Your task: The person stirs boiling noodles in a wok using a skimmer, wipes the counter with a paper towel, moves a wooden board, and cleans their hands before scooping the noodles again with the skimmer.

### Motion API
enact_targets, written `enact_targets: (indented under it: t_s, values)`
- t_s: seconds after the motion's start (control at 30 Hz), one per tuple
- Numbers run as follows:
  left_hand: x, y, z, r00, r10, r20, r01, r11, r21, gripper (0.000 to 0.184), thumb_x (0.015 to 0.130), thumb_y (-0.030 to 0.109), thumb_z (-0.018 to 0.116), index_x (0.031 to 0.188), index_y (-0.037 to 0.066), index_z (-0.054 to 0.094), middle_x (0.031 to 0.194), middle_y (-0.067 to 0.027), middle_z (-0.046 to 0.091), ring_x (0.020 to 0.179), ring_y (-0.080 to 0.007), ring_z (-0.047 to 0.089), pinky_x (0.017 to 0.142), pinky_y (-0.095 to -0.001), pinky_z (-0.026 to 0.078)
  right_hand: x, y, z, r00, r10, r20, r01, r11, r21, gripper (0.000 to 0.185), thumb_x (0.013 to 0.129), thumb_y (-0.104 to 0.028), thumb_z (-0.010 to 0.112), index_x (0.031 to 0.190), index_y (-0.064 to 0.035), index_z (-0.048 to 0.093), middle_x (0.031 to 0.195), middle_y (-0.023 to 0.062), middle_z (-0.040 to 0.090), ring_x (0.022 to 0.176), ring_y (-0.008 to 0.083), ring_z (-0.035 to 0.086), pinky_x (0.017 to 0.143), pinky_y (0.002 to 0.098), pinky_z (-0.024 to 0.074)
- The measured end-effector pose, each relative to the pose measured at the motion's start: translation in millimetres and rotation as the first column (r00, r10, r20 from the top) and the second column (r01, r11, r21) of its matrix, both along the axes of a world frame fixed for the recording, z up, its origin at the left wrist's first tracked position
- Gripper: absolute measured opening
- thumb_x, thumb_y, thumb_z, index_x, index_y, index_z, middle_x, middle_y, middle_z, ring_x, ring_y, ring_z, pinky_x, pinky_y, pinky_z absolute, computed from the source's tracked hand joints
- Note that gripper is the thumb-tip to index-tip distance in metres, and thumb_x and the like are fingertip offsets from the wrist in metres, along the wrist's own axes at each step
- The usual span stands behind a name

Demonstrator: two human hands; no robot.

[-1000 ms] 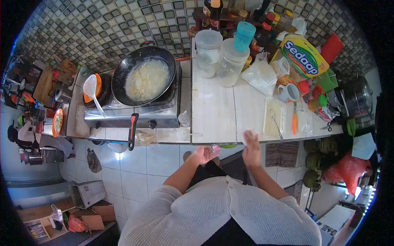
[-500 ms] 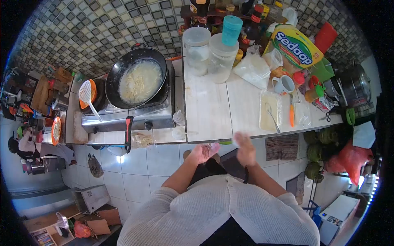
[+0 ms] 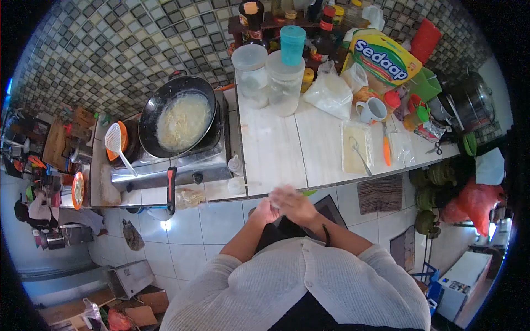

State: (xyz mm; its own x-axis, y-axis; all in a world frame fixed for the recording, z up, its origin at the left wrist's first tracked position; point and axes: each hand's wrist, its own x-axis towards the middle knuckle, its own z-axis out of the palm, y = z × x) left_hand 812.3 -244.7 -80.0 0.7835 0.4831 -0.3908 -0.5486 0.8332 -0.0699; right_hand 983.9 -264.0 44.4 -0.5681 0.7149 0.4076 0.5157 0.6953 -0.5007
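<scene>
My left hand [image 3: 266, 212] and my right hand [image 3: 298, 207] meet in front of the counter's edge. The right lies across the left palm and covers its fingers. Motion smears the right hand's fingertips, and anything between the palms is hidden. Ahead of them is the white tiled counter [image 3: 273, 168]. To the left, a black wok [image 3: 144, 118] with pale noodle-like strands in cloudy liquid [image 3: 185, 121] sits on the gas stove [image 3: 212, 171]. Right of my hands, a spoon [image 3: 361, 158] rests in a shallow clear tray [image 3: 349, 163] of pale yellowish contents.
A white slotted skimmer [image 3: 114, 138] lies left of the wok, whose handle [image 3: 171, 190] juts past the counter. Clear tubs [image 3: 285, 83], a bag of white powder [image 3: 331, 96], a mug [image 3: 372, 112], an orange-handled knife [image 3: 387, 149] and scissors [image 3: 436, 148] stand or lie rightward.
My hands were apart, the left palm turned up and the right raised and blurred. Now the right has come left onto the left hand. The view has shifted slightly.
</scene>
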Motion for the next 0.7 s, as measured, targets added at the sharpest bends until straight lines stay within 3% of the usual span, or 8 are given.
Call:
enact_targets:
  t_s: [0.03, 0.07, 0.13, 0.23, 0.4, 0.5, 0.57, 0.7]
  values:
    - [0, 0, -1, 1.000, -0.003, 0.028, 0.002, 1.000, 0.022, 0.024, 0.087, 0.014, 0.039, 0.097, -0.001, 0.054, 0.097, -0.0135, 0.063, 0.093, -0.0286, 0.062, 0.086, -0.0412, 0.051, 13, -4, -7, 0.985, -0.167, 0.052, 0.167, 0.986, 0.017, 0.047, 0.073, 0.000, 0.048, 0.118, -0.0056, 0.054, 0.127, 0.0090, 0.050, 0.125, 0.0226, 0.041, 0.106, 0.0438, 0.0264]
    - [7, -2, 13, 0.969, 0.001, -0.249, 0.001, 1.000, 0.008, 0.023, 0.085, 0.014, 0.043, 0.096, -0.003, 0.055, 0.093, -0.0111, 0.063, 0.094, -0.0289, 0.061, 0.090, -0.0419, 0.048, 32, -10, -13, 0.940, -0.326, 0.102, 0.324, 0.945, 0.040, 0.046, 0.073, 0.001, 0.048, 0.118, -0.0051, 0.054, 0.127, 0.0093, 0.050, 0.125, 0.0223, 0.041, 0.106, 0.0434, 0.0273]
    - [9, 2, 20, 0.964, -0.022, -0.265, 0.015, 0.999, -0.028, 0.025, 0.085, 0.013, 0.042, 0.099, -0.004, 0.054, 0.095, -0.0121, 0.063, 0.097, -0.0305, 0.060, 0.092, -0.0418, 0.047, 73, -20, 3, 0.820, -0.531, 0.214, 0.533, 0.844, 0.054, 0.048, 0.072, 0.002, 0.047, 0.119, -0.0050, 0.053, 0.127, 0.0096, 0.050, 0.125, 0.0217, 0.041, 0.106, 0.0443, 0.0264]
    - [11, 3, 21, 0.952, -0.047, -0.302, 0.025, 0.997, -0.077, 0.028, 0.086, 0.011, 0.041, 0.104, -0.007, 0.053, 0.096, -0.0136, 0.062, 0.100, -0.0327, 0.058, 0.094, -0.0418, 0.046, 104, -32, -3, 0.771, -0.627, 0.108, 0.613, 0.778, 0.139, 0.050, 0.070, 0.002, 0.047, 0.119, -0.0062, 0.054, 0.127, 0.0090, 0.050, 0.126, 0.0214, 0.040, 0.107, 0.0445, 0.0245]
    - [8, -1, -17, 0.960, -0.037, -0.278, 0.037, 0.999, -0.005, 0.030, 0.089, 0.016, 0.039, 0.106, -0.005, 0.053, 0.101, -0.0149, 0.062, 0.098, -0.0323, 0.060, 0.089, -0.0416, 0.049, 36, -15, -12, 0.933, -0.314, 0.173, 0.328, 0.943, -0.053, 0.044, 0.073, 0.000, 0.047, 0.115, -0.0074, 0.056, 0.122, 0.0076, 0.054, 0.122, 0.0217, 0.044, 0.106, 0.0426, 0.0287]
    - [4, 2, -15, 0.984, -0.008, -0.178, 0.004, 1.000, -0.021, 0.026, 0.088, 0.016, 0.042, 0.101, -0.003, 0.055, 0.099, -0.0121, 0.063, 0.095, -0.0286, 0.061, 0.088, -0.0397, 0.050, 5, 10, 9, 0.996, -0.094, -0.011, 0.094, 0.995, 0.026, 0.043, 0.071, 0.001, 0.049, 0.113, -0.0056, 0.057, 0.119, 0.0095, 0.055, 0.119, 0.0259, 0.046, 0.102, 0.0439, 0.0330]
    - [8, 4, 19, 0.923, -0.110, -0.369, 0.126, 0.992, 0.021, 0.016, 0.088, 0.014, 0.045, 0.088, 0.003, 0.056, 0.088, -0.0066, 0.062, 0.090, -0.0256, 0.062, 0.084, -0.0373, 0.052, 7, 31, 13, 0.977, -0.203, 0.063, 0.205, 0.978, -0.031, 0.045, 0.076, -0.001, 0.047, 0.119, -0.0088, 0.052, 0.122, 0.0088, 0.053, 0.121, 0.0245, 0.044, 0.106, 0.0421, 0.0288]
    - [-5, 0, -3, 0.980, -0.116, -0.159, 0.132, 0.987, 0.092, 0.020, 0.085, 0.018, 0.048, 0.086, 0.000, 0.055, 0.084, -0.0082, 0.060, 0.096, -0.0294, 0.060, 0.090, -0.0400, 0.048, 52, 83, 24, 0.665, -0.742, -0.084, 0.742, 0.669, -0.032, 0.047, 0.076, 0.004, 0.047, 0.121, -0.0073, 0.050, 0.122, 0.0123, 0.053, 0.120, 0.0280, 0.044, 0.105, 0.0429, 0.0285]
